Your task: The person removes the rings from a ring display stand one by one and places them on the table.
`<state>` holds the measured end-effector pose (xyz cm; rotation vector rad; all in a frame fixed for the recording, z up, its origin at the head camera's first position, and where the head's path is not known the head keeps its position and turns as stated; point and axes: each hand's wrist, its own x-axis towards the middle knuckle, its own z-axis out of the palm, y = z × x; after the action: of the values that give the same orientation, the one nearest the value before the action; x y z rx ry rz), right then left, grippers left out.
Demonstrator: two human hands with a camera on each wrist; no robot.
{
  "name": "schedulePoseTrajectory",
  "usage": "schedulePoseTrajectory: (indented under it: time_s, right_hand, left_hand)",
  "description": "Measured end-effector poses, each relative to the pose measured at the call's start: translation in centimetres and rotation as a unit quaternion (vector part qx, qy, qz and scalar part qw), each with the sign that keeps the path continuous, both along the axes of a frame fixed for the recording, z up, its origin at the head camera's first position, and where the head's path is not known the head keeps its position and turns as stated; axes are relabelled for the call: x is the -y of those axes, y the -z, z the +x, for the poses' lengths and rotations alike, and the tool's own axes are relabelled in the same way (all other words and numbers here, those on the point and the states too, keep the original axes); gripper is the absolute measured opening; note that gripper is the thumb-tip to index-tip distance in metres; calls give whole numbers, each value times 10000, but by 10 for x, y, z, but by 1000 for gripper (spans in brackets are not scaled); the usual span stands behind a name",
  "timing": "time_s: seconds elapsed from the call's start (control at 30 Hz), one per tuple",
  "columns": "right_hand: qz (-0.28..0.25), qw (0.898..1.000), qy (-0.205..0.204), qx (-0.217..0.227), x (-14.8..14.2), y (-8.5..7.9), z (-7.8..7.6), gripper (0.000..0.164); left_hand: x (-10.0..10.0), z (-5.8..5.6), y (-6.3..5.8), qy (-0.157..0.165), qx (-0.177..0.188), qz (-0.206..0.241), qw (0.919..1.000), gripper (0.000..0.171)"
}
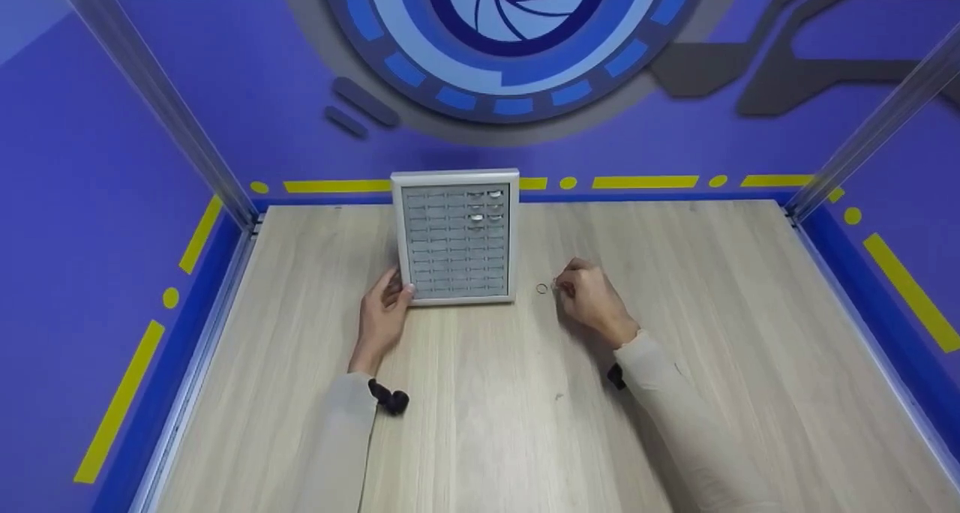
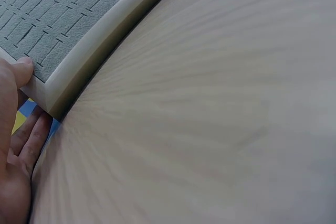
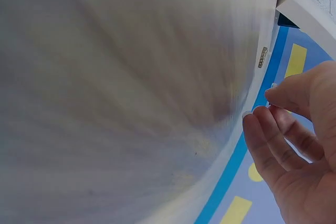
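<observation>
A white-framed ring display board (image 1: 456,243) with grey slotted padding stands propped upright on the table. Several silver rings (image 1: 477,217) sit in slots at its upper right. My left hand (image 1: 384,314) grips the lower left corner, thumb on the front (image 2: 23,72) and fingers behind the frame. To the board's right, my right hand (image 1: 592,301) pinches a small ring (image 3: 273,85) between thumb and forefinger, mostly hidden by the fingertips. Just left of those fingertips, a loose ring (image 1: 541,289) lies on the table; in the right wrist view this ring (image 3: 262,57) looks patterned.
The light wood table (image 1: 480,423) is bounded by blue panels with yellow marks (image 1: 645,181) at the back and both sides. Metal posts (image 1: 172,115) stand at the corners. A dark wrist camera (image 1: 390,398) is strapped at the left cuff.
</observation>
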<state>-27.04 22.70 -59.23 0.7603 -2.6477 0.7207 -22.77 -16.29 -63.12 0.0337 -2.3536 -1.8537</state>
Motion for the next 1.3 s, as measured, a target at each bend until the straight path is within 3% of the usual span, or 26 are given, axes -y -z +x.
schedulePoseTrajectory:
  time_s: [0.2, 1.3]
  right_hand:
    - [15, 9999, -96, 25, 1, 2, -2, 15]
    - [269, 9993, -77, 256, 0, 1, 0, 16]
  left_hand:
    - [0, 0, 2, -21, -159, 9, 9999, 56]
    - [0, -1, 0, -2, 51, 30, 10000, 57]
